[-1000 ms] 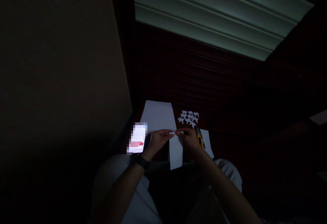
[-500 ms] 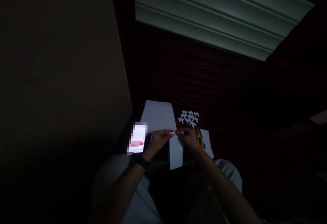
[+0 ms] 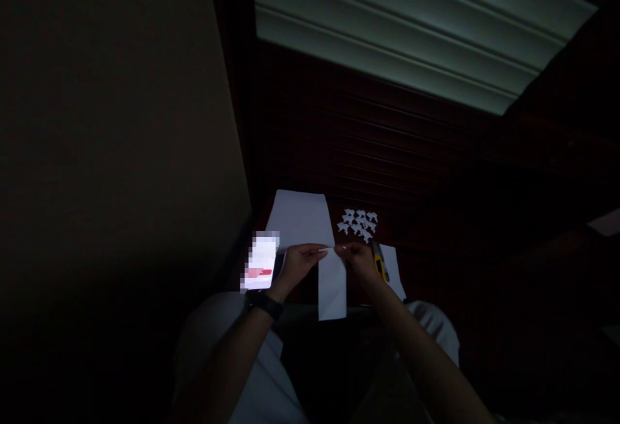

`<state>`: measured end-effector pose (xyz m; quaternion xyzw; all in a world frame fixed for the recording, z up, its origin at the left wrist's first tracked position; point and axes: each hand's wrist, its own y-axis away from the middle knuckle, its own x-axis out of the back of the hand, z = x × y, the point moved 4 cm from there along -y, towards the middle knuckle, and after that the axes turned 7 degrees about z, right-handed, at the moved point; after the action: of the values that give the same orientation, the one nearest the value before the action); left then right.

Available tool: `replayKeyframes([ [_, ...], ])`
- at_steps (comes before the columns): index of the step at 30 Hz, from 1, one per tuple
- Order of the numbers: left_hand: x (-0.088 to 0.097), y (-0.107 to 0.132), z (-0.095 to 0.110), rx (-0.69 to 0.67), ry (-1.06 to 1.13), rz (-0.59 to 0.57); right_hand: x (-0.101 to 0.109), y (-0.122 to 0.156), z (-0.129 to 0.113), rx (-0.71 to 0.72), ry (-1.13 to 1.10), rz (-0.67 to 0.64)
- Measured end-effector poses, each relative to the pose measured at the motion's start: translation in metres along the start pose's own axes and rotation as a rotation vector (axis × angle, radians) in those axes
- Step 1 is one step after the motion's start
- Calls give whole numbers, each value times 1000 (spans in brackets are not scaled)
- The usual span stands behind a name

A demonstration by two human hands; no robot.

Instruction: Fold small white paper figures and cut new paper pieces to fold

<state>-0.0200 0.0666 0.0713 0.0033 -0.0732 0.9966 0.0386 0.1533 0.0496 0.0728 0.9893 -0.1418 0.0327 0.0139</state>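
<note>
The scene is very dark. My left hand (image 3: 299, 262) and my right hand (image 3: 357, 260) both pinch the top edge of a narrow white paper strip (image 3: 332, 285), which hangs down between them over the table's near edge. A dark watch sits on my left wrist. Just beyond my hands lie a larger white sheet (image 3: 301, 219) and a cluster of several small white paper cut-outs (image 3: 358, 224).
A lit phone (image 3: 261, 262) lies left of my left hand. A yellow utility knife (image 3: 380, 261) rests on another white sheet (image 3: 393, 269) beside my right hand. The dark wooden table (image 3: 436, 230) runs rightward. A wall rises on the left; pale moulding crosses the top.
The paper strip has shifted slightly left and up between my fingers, and its top edge now lies flatter. My hands have barely moved.
</note>
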Motion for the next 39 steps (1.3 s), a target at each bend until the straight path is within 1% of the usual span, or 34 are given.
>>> replayKeyframes([
  [5, 0, -1, -3, -14, 5, 11, 2, -1, 0, -37, -71, -3],
  [10, -1, -2, -5, -9, 8, -1, 2, 1, -5, -42, -82, -15],
  [16, -1, -1, -3, -17, -5, -5, 4, 0, -5, -68, -55, 37],
  [22, 1, -1, 2, 12, -36, 9, 4, 0, 3, -60, 0, 7],
  [25, 1, -1, 4, 15, -37, 17, 4, 3, 5, -62, -1, 12],
  [34, 2, 0, 2, 19, -28, 28, 3, 9, 3, -62, -34, 35],
  [39, 1, 0, 4, 38, 11, 18, 5, 7, -1, -10, 40, 70],
])
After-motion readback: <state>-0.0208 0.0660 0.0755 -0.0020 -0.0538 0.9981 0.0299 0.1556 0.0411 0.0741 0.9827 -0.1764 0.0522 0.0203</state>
